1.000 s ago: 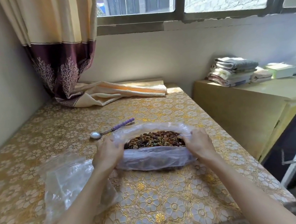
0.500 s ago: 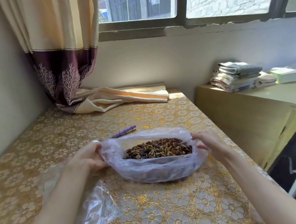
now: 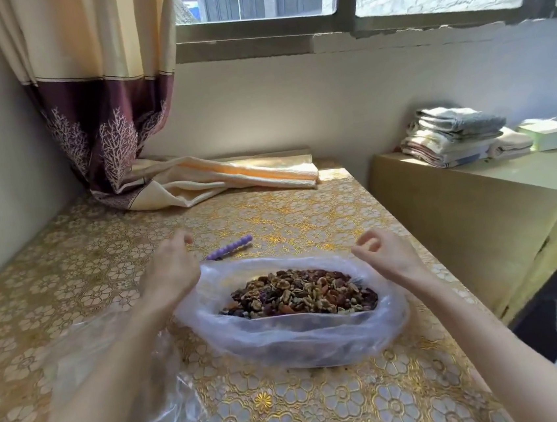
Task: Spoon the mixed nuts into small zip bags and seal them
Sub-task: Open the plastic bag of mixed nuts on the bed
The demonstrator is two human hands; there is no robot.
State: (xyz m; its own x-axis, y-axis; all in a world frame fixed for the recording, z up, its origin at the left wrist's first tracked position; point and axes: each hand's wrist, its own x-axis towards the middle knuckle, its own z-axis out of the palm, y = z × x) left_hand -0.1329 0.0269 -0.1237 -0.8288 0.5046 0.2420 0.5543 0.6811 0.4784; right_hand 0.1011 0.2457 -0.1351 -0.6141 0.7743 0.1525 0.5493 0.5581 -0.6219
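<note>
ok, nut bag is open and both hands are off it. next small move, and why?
Probably the left hand should pick up the spoon. The big bag sits open with the nuts exposed, and neither hand holds anything. The left hand hovers right by the spoon's purple handle, while the right hand hangs loosely curled above the bag's rim. The bowl end is hidden behind the left hand.

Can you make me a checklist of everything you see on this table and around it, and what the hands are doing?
Surface: table under a gold flowered cloth.
Job's things: open bag of mixed nuts; spoon behind it, bowl hidden; clear zip bags under the left arm.
Clutter: curtain end lying on the table.
Hands: left hand reaches toward the spoon; right hand loosely curled, holding nothing.
Cables: nothing seen.
Surroundings: window, folded towels on a side cabinet.
</note>
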